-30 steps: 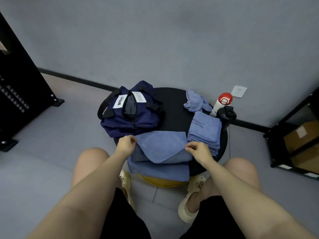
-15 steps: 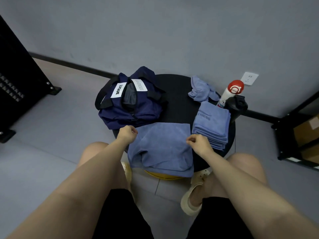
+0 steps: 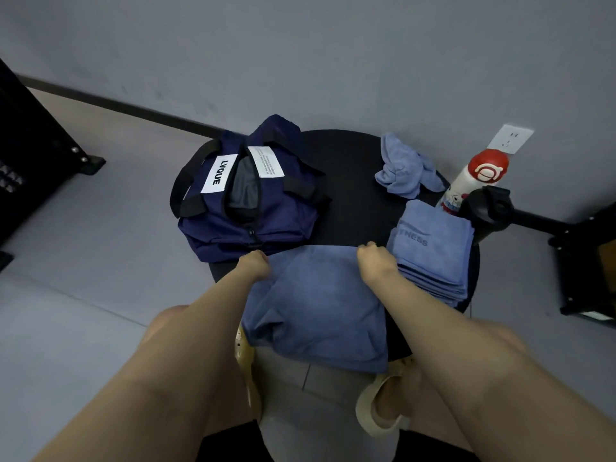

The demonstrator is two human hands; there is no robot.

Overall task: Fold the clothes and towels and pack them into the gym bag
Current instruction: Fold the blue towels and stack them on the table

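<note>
A blue towel (image 3: 320,305) lies folded over on the round black counter (image 3: 350,195), its near edge hanging off the rim. The left hand (image 3: 255,265) and right hand (image 3: 375,261) each pinch a far corner of it, grip curled tight on the cloth. Just beyond the towel sits the navy gym bag (image 3: 253,208), unzipped; beside the towel on its right rests a stack of folded towels (image 3: 433,251).

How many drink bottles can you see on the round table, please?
2, both at the table's far right edge: a white bottle with a red cap, and a black bottle just in front of it, beside the folded towel stack. Nothing suggests others are hidden.
</note>
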